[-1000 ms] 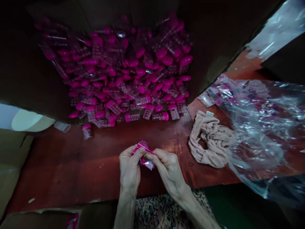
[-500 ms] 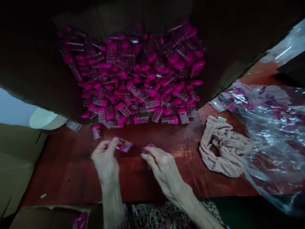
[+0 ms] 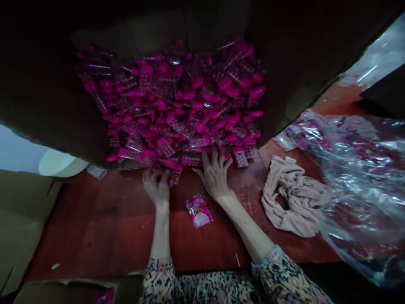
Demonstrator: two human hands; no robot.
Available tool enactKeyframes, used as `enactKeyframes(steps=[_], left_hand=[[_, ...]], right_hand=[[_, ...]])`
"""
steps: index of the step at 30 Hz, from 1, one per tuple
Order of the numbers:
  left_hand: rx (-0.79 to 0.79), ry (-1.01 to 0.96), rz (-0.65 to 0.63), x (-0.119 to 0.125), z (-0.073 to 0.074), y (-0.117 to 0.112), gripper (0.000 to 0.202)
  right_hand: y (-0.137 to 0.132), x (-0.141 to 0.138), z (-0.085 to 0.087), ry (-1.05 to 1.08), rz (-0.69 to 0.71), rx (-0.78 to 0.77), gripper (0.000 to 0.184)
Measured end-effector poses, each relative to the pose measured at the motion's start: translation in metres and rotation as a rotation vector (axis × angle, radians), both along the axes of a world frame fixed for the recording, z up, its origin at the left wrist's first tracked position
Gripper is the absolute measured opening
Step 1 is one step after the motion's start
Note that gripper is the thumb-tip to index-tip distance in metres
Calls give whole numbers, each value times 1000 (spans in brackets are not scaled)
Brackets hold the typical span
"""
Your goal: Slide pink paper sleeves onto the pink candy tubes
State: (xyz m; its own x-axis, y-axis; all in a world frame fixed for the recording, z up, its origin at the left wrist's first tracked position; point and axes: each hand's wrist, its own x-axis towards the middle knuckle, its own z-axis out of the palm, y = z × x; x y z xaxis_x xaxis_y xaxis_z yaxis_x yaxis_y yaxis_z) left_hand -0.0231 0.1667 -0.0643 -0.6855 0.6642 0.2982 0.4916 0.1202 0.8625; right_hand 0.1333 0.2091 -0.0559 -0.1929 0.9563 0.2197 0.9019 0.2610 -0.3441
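My left hand (image 3: 156, 188) is at the front edge of a heap of small clear bottles (image 3: 177, 122) with pink caps and round pellets inside. Its fingers curl around pink-capped bottles (image 3: 174, 174), the fingertips partly hidden and slightly blurred. To its right, my right hand (image 3: 215, 173) is open, with spread fingers resting on the nearest bottles of the heap. Between my forearms, a small stack of pink printed packets (image 3: 198, 211) lies flat on the red table (image 3: 110, 228), touched by neither hand.
A big cardboard box (image 3: 294, 84) lies open towards me around the heap. To the right are a beige cloth loop (image 3: 292, 196) and a clear plastic bag (image 3: 363, 190). On the left stand a pale bowl (image 3: 61, 164), a clear cup (image 3: 96, 172) and another carton (image 3: 25, 219).
The pink packets have left my hands and now lie on the table. Both hands have moved forward to the heap. The loose bottle at the left front is no longer seen there.
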Motion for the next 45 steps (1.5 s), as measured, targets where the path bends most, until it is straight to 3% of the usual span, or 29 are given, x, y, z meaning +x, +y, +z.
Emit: enactKeyframes(steps=[4,8,12,14,18,22,25,27,33,36,39,42,45], left_hand=[[13,-30,-146,58,1,10,17],[22,-81,-250,85,10,20,17],[18,-136,-333,77,23,8,13],[51,-178,-284,69,29,-4,10],[135,-375,-120,61,38,-26,6],[141,-635,-123,68,48,-39,9],[154,-884,-145,77,54,-45,12],[160,-996,-137,80,56,-47,15],[152,-1130,-61,68,54,-49,22],[158,-1183,-22,59,53,-49,25],[155,-1216,-17,56,52,-49,25],[156,-1273,-31,57,51,-48,22],[173,-1295,-52,57,50,-47,17]], right_hand=[[-11,9,-3,50,43,3,47],[-16,32,-2,106,39,13,53],[-24,51,4,216,0,45,37],[-32,54,9,286,-37,63,31],[-56,44,24,422,-46,73,25],[-76,26,36,652,10,53,25],[-84,17,40,797,52,-1,13],[-87,17,41,843,50,-16,19],[-82,33,36,738,14,1,27],[-74,35,26,524,-118,-4,29],[-67,29,14,361,-147,-94,31],[-66,28,9,417,-129,-134,26],[-73,39,17,505,-110,-183,23]])
